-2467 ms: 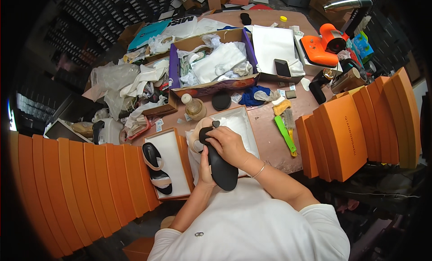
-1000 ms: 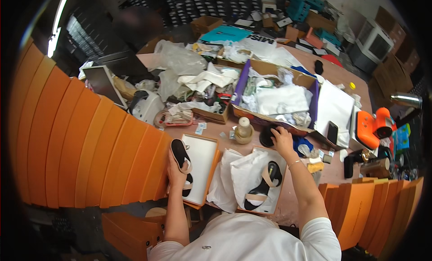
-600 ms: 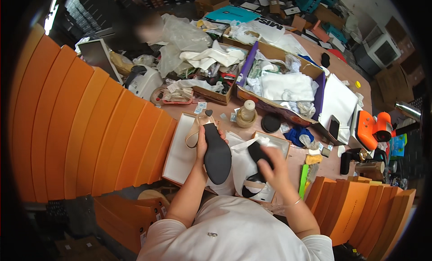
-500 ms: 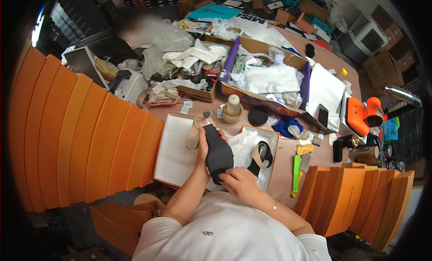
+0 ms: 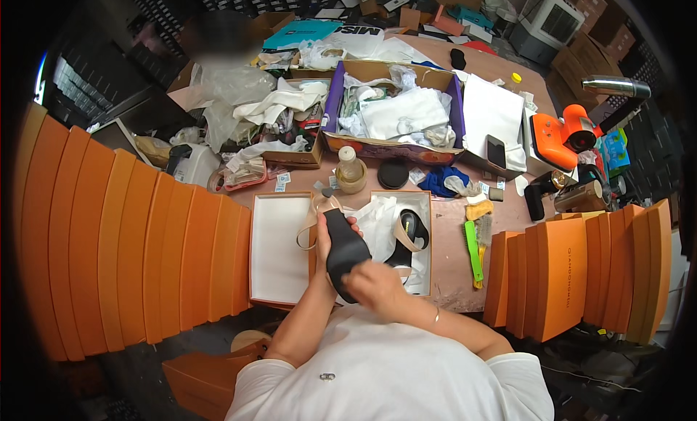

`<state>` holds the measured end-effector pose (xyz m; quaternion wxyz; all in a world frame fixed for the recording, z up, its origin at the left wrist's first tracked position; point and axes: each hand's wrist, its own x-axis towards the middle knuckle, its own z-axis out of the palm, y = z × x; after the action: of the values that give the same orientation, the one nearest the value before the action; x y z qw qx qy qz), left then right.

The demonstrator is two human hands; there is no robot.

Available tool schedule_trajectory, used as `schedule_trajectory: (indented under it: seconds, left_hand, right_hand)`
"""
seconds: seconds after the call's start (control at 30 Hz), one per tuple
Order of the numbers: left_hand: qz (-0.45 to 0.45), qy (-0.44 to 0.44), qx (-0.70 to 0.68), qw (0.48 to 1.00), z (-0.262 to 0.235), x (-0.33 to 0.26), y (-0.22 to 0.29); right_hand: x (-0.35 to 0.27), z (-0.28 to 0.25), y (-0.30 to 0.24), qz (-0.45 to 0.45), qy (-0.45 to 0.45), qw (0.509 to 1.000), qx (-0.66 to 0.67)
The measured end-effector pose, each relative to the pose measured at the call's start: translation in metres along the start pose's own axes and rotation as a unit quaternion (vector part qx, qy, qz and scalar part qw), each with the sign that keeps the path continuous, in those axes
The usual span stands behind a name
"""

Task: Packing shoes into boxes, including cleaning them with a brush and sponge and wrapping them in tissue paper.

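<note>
With fingers of left hand (image 5: 322, 254) clamped round sandal (image 5: 344, 241), holds sole (image 5: 347, 255) upward just left of shoe box (image 5: 422, 202), presumably to steady it under right hand (image 5: 379, 289); cannot tell blurred right fingers' grip.

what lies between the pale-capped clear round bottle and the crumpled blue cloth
A round black disc and a small white packet, in the head view.

Sandal (image 5: 404, 236) in the shoebox (image 5: 429, 229) (brush (image 5: 473, 248) to its right)
</note>
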<state>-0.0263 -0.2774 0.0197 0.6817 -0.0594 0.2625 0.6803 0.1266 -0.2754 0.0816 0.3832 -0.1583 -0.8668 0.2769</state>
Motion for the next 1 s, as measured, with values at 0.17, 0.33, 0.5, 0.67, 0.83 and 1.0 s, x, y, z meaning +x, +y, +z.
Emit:
schedule_trajectory:
  seconds: [0.17, 0.33, 0.5, 0.67, 0.83, 1.0]
  left_hand:
    - [-0.023, 0.06, 0.053, 0.997, 0.019, -0.022, -0.018]
    - [0.004, -0.033, 0.256, 0.966, -0.008, -0.028, -0.014]
    - [0.04, 0.044, 0.313, 0.948, 0.014, -0.047, -0.035]
    - [0.038, -0.142, 0.278, 0.949, -0.003, -0.038, -0.014]
    - [0.054, 0.015, 0.222, 0.973, 0.015, -0.046, -0.022]
    - [0.049, 0.099, 0.119, 0.987, 0.055, -0.041, -0.019]
  right_hand:
    - [0.027, -0.007, 0.042, 0.091, 0.011, 0.994, -0.056]
    - [-0.004, -0.019, 0.009, 0.048, 0.007, 0.998, 0.04]
    - [0.014, -0.017, 0.03, 0.187, 0.024, 0.979, 0.081]
    - [-0.007, -0.03, -0.001, 0.107, -0.075, 0.978, 0.16]
    - [0.02, -0.022, 0.018, 0.134, 0.014, 0.989, 0.067]
    - [0.027, -0.022, 0.023, 0.103, 0.004, 0.995, 0.015]
